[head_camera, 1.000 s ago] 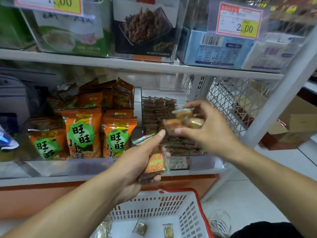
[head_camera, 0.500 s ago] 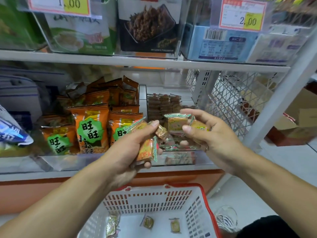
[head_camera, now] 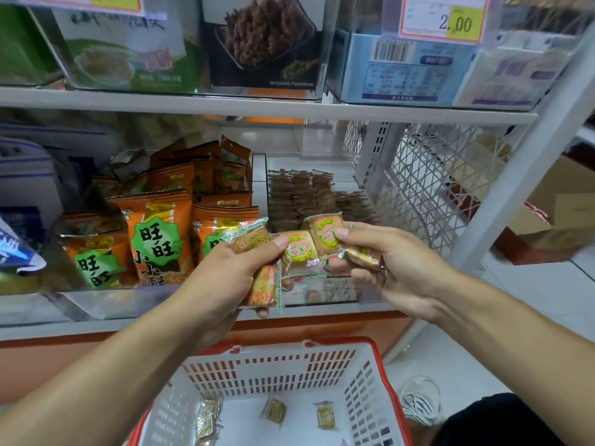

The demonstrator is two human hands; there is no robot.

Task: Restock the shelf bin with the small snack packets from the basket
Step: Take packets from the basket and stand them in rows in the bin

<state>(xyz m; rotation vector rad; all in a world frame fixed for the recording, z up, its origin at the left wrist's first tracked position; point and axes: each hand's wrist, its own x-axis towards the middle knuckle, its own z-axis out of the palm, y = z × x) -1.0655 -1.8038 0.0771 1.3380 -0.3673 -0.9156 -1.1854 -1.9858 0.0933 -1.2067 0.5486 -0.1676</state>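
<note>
Hands (head_camera: 222, 278) (head_camera: 396, 268) lowered, now pinching yellow-orange snack packets (head_camera: 299, 252) (clear wrappers, green print).

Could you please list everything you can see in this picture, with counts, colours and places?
Small clear-wrapped snack packets with yellow-green labels: several, held in front of the shelf; a few more on the basket floor.
White plastic basket with red rim: one, bottom centre.
Clear shelf bin of brown packets: one, lower shelf, right of centre.
Orange snack bags with green badges: several, lower shelf, left of that bin.
Clear bins of boxed goods: several, upper shelf.
Price tag reading 2.00: one, white, red and yellow, top right.
White wire mesh panel: one, at the shelf's right end.
Cardboard boxes: brown, floor, far right.
Left hand: grips packets.
Right hand: grips packets.
</note>
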